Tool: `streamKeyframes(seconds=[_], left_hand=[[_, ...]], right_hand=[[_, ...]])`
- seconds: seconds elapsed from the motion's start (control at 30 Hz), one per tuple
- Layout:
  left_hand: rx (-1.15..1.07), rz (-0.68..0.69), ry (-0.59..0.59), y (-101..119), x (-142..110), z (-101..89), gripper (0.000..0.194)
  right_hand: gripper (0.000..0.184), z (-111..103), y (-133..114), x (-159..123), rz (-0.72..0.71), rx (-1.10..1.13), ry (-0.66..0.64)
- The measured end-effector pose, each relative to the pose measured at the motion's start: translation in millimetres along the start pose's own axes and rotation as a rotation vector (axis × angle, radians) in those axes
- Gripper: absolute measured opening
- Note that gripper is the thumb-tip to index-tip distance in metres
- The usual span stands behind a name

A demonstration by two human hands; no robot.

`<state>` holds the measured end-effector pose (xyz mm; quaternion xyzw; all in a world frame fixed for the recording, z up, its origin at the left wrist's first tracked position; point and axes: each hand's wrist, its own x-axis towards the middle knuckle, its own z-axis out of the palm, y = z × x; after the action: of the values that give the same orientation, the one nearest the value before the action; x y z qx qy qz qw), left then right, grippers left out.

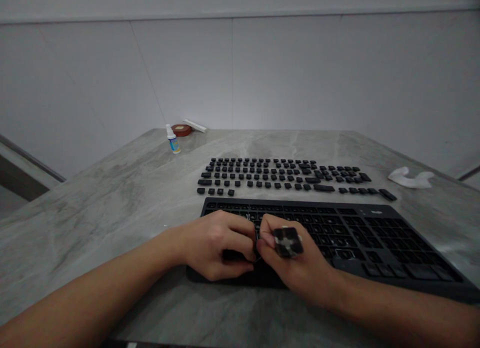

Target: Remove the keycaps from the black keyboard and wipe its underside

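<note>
Head view (clock-face centred on it): dark keyboard (337, 233), 4 o'clock.
Left hand (217, 244): 7 o'clock, fingers bent over the keys; cannot tell if they pinch anything.
Right hand (302, 270): 5 o'clock, fingers closed around a dark, square-ended tool (288, 242).
Keycaps (249, 177): in rows beyond the keyboard, around the centre.
Spray bottle (173, 144): 10 o'clock.
White piece (410, 181): 3 o'clock.

keyboard (333, 238) | black, flat (many keys uncapped) | keycaps (282, 178) beyond, in rows
</note>
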<state>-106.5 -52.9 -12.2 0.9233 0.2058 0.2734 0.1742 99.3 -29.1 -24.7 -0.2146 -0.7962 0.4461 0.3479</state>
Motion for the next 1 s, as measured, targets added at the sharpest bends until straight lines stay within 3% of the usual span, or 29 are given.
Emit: streamKeyframes(seconds=[0.2,0.3,0.47,0.63,0.7,0.77,0.87,0.93,1.0], left_hand=[[0.129,0.048,-0.004,2.9,2.8,2.7,0.011],[0.181,0.064,-0.017,4.8,3.6,3.5,0.013],[0.165,0.045,-0.063,7.7,4.3,2.2,0.011],[0.133,0.077,-0.066,8.7,6.3,-1.6,0.016],[0.146,0.08,-0.08,8.9,6.8,-2.1,0.015],[0.18,0.07,-0.096,9.3,6.6,-1.3,0.015],[0.242,0.021,-0.072,10.4,5.2,2.0,0.038],[0.27,-0.009,-0.038,11.0,4.3,4.1,0.05],[0.287,-0.009,-0.023,11.1,4.1,5.1,0.045]], right_hand=[[0.025,-11.2,-4.2,-1.3,-0.065,-0.056,-0.021],[0.024,-13.1,-2.4,-2.6,-0.083,-0.067,-0.099],[0.02,-11.7,11.2,-3.7,-0.289,-0.051,-0.183],[0.016,-13.9,10.6,0.0,-0.393,-0.145,-0.365],[0.017,-14.6,6.6,-0.6,-0.465,-0.171,-0.286],[0.023,-15.9,2.1,-2.8,-0.487,-0.151,-0.054],[0.031,-21.1,-2.3,-5.0,-0.327,-0.147,0.278],[0.032,-27.0,-0.9,-3.1,-0.224,-0.11,0.376],[0.031,-33.6,3.9,2.1,-0.182,-0.016,0.44]])
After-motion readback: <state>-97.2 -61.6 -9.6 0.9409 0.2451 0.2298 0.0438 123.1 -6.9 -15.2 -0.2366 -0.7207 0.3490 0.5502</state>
